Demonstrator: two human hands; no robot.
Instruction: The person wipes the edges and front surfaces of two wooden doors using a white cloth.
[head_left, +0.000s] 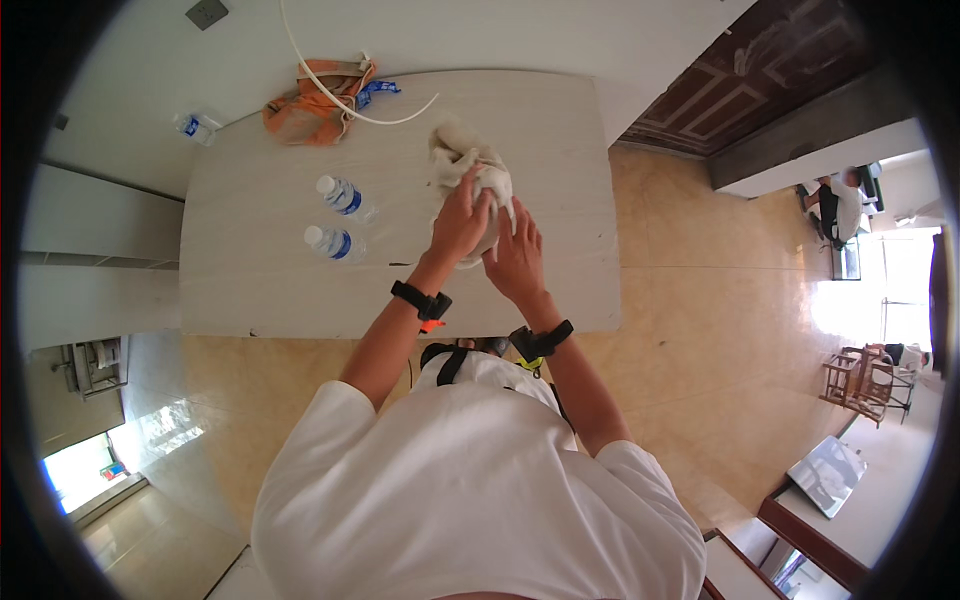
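Note:
A crumpled off-white cloth (469, 157) lies bunched on the pale tabletop (262, 292) in front of me. My left hand (459, 221) grips it from the left side, thumb and fingers pressed into the folds. From the right, my right hand (520, 251) holds the lower part of the same bundle, its fingers pointing away from me. Part of the cloth hangs between the two hands, and the fingers hide some of it. Each wrist wears a black strap.
Two clear water bottles (341, 196) with white caps stand left of the cloth. An orange cloth bag (319, 105) lies at the back edge, beneath a white cable (330, 97). Another bottle (196, 129) is near the wall. A person (840, 206) sits far right, near wooden chairs (862, 379).

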